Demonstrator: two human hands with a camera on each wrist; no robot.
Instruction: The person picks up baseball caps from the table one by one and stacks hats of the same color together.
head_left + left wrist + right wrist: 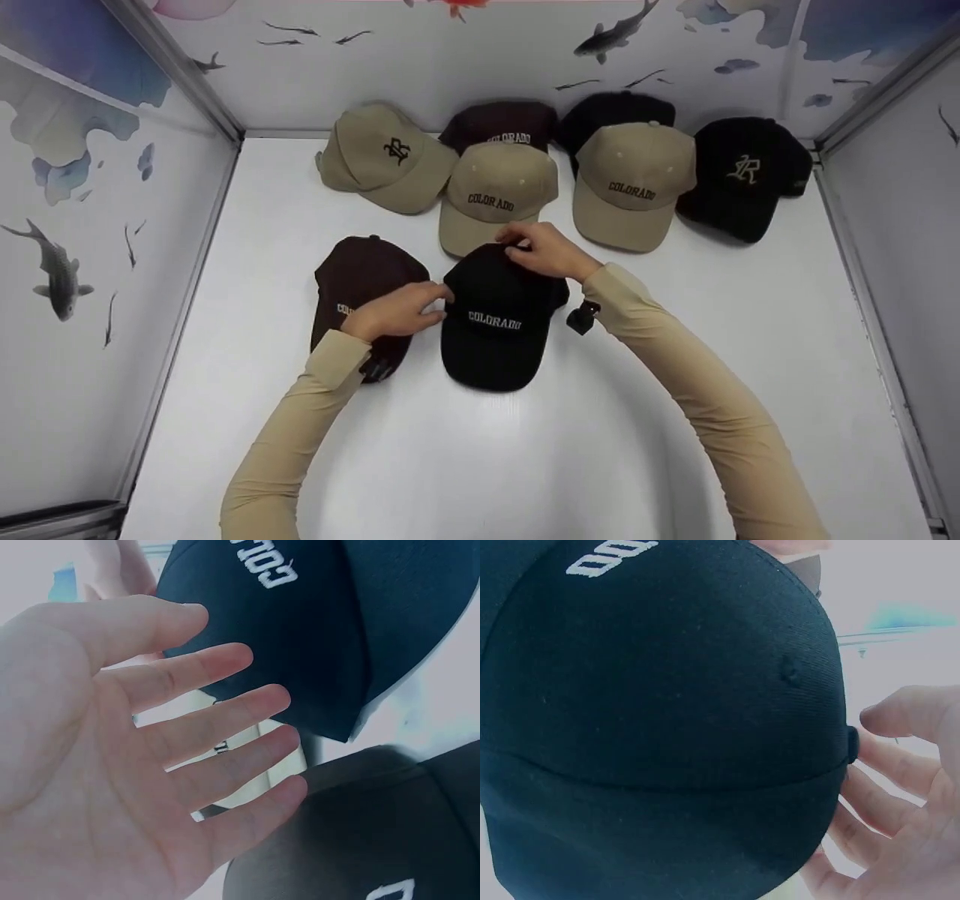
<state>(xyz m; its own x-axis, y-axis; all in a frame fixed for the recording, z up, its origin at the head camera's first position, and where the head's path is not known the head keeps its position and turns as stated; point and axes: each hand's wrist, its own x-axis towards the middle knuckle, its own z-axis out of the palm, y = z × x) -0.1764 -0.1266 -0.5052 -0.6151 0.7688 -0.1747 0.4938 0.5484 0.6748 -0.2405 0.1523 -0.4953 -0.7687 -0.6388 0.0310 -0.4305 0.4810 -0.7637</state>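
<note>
A black baseball cap (pixel 495 274) with white COLORADO lettering sits between my hands, brim toward me. My left hand (pixel 401 309) reaches across a maroon cap (pixel 371 266) to the black cap's left side. In the left wrist view that hand (pixel 142 720) has its fingers extended and spread, tips beside the crown. At the back of the black cap is my right hand (pixel 551 253). The right wrist view shows its fingers (pixel 877 802) loosely bent around the rear of the crown near the top button (pixel 853 744), thumb apart from the fabric.
Along the back wall stand a tan cap (pixel 375 154) with an R emblem, two tan COLORADO caps (pixel 499 172) (pixel 634 161), a maroon cap (pixel 499 116), a black cap (pixel 619 105) and a black R cap (pixel 742 180). Panels with painted fish (pixel 60 274) enclose the white table (pixel 480 465).
</note>
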